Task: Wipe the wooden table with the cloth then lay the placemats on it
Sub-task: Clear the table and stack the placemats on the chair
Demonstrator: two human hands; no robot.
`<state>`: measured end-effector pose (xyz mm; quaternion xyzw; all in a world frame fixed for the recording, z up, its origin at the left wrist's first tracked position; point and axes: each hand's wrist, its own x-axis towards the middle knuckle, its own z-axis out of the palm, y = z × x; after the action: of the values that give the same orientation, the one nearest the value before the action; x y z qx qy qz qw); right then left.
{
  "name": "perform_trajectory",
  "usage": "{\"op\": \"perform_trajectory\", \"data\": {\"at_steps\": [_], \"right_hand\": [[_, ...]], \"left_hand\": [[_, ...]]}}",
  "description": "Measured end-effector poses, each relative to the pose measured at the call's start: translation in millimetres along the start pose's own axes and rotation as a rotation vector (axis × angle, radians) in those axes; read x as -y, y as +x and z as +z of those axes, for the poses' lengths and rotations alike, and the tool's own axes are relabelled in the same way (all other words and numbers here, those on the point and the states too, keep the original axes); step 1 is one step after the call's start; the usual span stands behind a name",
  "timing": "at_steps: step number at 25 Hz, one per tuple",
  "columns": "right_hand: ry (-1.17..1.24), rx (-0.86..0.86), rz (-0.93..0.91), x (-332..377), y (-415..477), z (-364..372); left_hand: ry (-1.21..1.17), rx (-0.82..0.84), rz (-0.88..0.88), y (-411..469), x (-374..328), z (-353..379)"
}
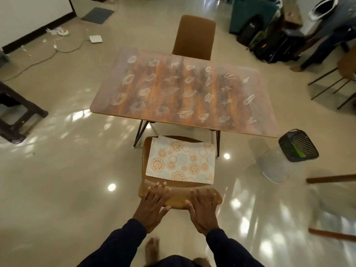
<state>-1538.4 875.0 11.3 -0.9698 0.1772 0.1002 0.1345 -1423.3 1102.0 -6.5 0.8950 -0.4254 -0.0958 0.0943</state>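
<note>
The wooden table [104, 105] stands ahead, its top covered with several white scribbled marks. A stack of white placemats [181, 162] with orange and blue circle patterns lies on the seat of the near brown chair [173, 199]. My left hand [154, 205] and my right hand [202, 209] rest flat on top of that chair's backrest, fingers spread, holding nothing. No cloth is in view.
A second brown chair [194, 35] stands at the table's far side. A dark stool [17, 112] is at the left, a fan [289, 151] at the right, bags [269, 41] and a person's legs [316, 53] at the back right. Cables [48, 54] lie on the floor.
</note>
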Motion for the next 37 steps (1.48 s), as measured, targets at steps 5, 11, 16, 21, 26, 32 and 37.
{"op": "perform_trajectory", "data": {"at_steps": [5,11,16,21,26,32,37], "right_hand": [[0.044,0.038,-0.044,-11,4,-5],[0.098,0.088,-0.068,-32,11,-16],[0.085,0.088,-0.060,-21,3,-11],[0.076,0.084,-0.018,-7,-28,3],[0.088,-0.010,0.025,13,-62,24],[0.080,-0.021,0.073,32,-78,31],[0.120,0.027,0.063,15,-45,22]], "left_hand": [[-0.029,0.039,-0.040,2,-8,-4],[-0.047,0.030,-0.085,13,-24,-2],[-0.041,0.025,-0.060,7,-16,2],[-0.026,0.037,0.020,-22,-12,14],[0.008,0.039,0.056,-51,-10,17],[0.041,0.056,0.122,-55,6,9],[0.043,0.041,0.088,-22,4,-4]]}}
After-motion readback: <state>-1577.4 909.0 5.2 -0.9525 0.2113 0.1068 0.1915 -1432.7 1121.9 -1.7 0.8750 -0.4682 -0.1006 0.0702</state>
